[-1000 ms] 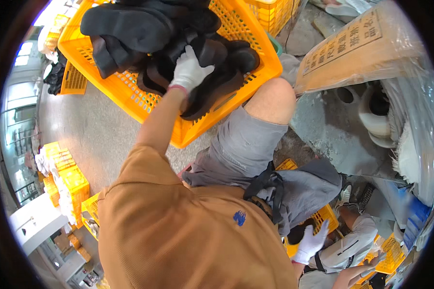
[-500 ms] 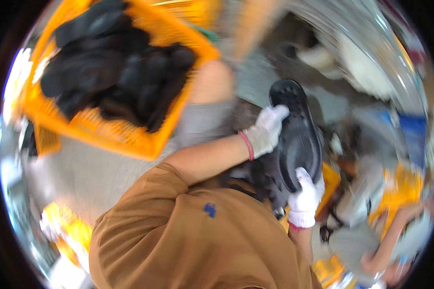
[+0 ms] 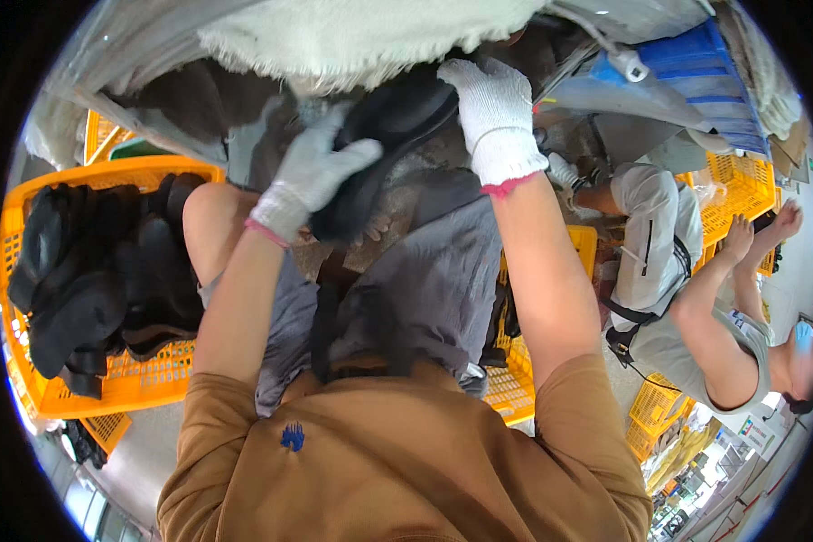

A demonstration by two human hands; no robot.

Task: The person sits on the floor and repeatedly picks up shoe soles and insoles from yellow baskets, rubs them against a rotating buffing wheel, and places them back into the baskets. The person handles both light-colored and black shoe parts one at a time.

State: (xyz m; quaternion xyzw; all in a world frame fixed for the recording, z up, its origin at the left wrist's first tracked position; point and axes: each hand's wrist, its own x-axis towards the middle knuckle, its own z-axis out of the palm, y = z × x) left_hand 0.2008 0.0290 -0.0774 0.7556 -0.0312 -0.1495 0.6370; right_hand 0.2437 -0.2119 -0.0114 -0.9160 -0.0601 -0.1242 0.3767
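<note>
Two gloved hands grip one black rubber sole-shaped piece (image 3: 384, 149) above the person's lap.

To the left stands a large orange plastic lattice crate (image 3: 108, 384), heaped with more black rubber pieces (image 3: 95, 275). Far right, a blue plastic crate (image 3: 696, 68) sits beyond a co-worker in grey clothes (image 3: 686, 298). The black piece lies far centre, between both hands: the left hand (image 3: 312, 176), in a white knit glove, is clamped on its near left edge; the right hand (image 3: 492, 113), gloved alike, is closed over its far right end.

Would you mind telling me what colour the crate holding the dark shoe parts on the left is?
The crate is bright orange, with a lattice wall; the head view shows it at the left.
</note>
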